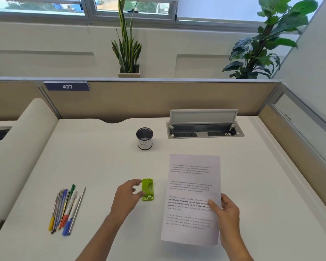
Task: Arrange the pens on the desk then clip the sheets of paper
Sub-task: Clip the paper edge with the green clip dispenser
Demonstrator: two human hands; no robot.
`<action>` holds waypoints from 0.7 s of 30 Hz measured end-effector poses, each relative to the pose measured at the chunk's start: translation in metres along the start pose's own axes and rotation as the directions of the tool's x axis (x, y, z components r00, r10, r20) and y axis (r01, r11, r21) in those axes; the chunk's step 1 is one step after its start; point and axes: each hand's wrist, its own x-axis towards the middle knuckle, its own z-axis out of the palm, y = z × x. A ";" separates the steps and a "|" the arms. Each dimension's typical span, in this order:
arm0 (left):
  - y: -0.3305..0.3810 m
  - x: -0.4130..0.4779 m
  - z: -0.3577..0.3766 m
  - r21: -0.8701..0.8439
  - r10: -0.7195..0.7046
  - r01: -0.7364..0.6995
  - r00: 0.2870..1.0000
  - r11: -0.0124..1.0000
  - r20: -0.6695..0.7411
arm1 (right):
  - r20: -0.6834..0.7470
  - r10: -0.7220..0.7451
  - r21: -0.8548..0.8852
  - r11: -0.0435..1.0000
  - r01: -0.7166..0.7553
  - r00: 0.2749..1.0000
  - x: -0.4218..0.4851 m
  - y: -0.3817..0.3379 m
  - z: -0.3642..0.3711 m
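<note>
Printed sheets of paper [193,187] are held up off the white desk [102,162] by my right hand [227,213], which pinches their right edge. A small green clip device [148,189] lies on the desk left of the sheets. My left hand [129,194] has thumb and fingers closed on its left side. Several pens [66,208] lie bunched side by side at the near left. A black mesh pen cup [144,138] with a white label stands empty toward the back of the desk.
An open cable hatch [205,129] with a raised lid sits at the back right. Beige partition walls [158,98] border the back and right of the desk. A rounded white divider [23,147] rises on the left. Plants stand behind the partition.
</note>
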 end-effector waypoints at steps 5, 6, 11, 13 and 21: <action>-0.009 0.015 0.001 0.136 0.005 -0.020 0.994 0.991 0.111 | -0.004 0.037 -0.090 0.995 -0.037 0.999 0.006 0.018 0.023; -0.010 0.017 0.002 0.159 0.010 -0.030 0.992 0.987 0.123 | -0.008 0.041 -0.100 0.994 -0.042 0.999 0.007 0.021 0.027; -0.012 0.027 0.005 0.280 0.042 -0.099 0.978 0.955 0.204 | -0.017 0.065 -0.184 0.981 -0.067 0.998 0.020 0.030 0.047; -0.012 0.029 0.007 0.302 0.032 -0.101 0.974 0.948 0.225 | -0.012 0.076 -0.208 0.975 -0.077 0.997 0.025 0.032 0.055; -0.016 0.034 0.017 0.398 0.069 -0.155 0.972 0.904 0.224 | 0.003 0.111 -0.225 0.969 -0.107 0.994 0.042 0.035 0.077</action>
